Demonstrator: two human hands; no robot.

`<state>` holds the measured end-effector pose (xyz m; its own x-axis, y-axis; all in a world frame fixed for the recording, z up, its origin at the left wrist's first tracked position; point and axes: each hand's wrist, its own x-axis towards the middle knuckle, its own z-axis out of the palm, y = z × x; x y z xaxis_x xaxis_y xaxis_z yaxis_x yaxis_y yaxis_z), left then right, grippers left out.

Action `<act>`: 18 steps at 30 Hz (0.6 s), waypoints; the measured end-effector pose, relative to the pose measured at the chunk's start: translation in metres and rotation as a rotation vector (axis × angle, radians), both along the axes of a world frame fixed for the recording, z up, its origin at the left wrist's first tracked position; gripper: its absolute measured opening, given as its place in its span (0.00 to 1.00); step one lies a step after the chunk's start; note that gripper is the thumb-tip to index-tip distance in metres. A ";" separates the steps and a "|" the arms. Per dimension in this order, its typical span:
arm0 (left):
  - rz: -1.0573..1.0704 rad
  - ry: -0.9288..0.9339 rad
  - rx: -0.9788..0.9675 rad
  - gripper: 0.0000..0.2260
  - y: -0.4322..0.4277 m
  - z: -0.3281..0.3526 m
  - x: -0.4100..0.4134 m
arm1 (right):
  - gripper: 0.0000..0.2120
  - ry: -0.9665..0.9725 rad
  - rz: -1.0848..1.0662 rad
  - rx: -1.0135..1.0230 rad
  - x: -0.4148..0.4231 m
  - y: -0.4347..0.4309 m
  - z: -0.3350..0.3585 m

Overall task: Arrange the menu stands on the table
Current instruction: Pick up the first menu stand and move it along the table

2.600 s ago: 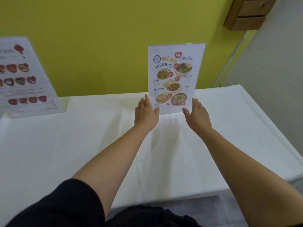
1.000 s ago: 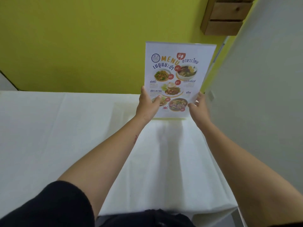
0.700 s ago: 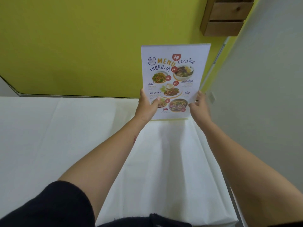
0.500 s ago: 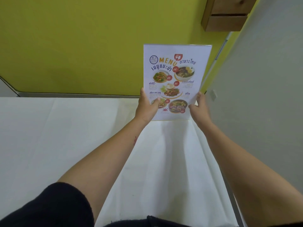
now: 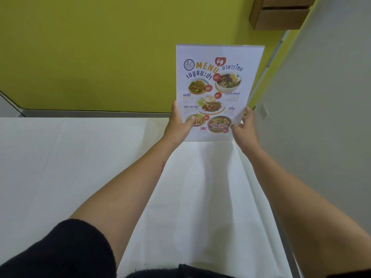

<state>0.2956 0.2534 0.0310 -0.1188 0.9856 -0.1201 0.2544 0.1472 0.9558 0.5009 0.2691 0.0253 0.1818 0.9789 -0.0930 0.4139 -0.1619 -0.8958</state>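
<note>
- Fingers first: on my left hand (image 5: 176, 125) the thumb lies across the printed front of the menu stand (image 5: 217, 91) and the other fingers go behind it, out of my sight. It grasps the lower left edge.
- My right hand (image 5: 244, 128) grips the lower right edge the same way, thumb on the front and fingertips curled around the side. Most of those fingers are hidden too.
- Both hands cover the bottom corners of the sheet, so one dish picture and the text beside it at the lower left are partly blocked.
- I hold the stand upright, facing me, over the far right part of the table (image 5: 60, 167), close to the grey wall (image 5: 321, 137). I cannot tell whether its bottom edge touches the white cloth or sits just above it, and I see no base.
- Writing I can read: "MENU" in orange capitals at the top, with Thai script beside and under it, a round blue logo at the upper left and a red badge with fork and spoon.
- Red price circles sit by the food photos. The figures look like 69 and 89, but the small lines of text under each dish name are too blurred to read.
- A wooden shelf (image 5: 281, 15) on the yellow wall (image 5: 100, 47) is cut off by the top of my view.
- My black sleeve (image 5: 66, 251) fills the lower left corner.
</note>
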 end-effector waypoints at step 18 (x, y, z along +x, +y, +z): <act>0.038 0.093 0.043 0.29 -0.004 -0.002 -0.004 | 0.38 -0.205 0.017 0.011 -0.005 -0.003 -0.004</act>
<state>0.2916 0.2490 0.0295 -0.1650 0.9842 -0.0641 0.3373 0.1174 0.9340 0.4960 0.2665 0.0210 0.1795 0.9828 -0.0446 0.5904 -0.1439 -0.7942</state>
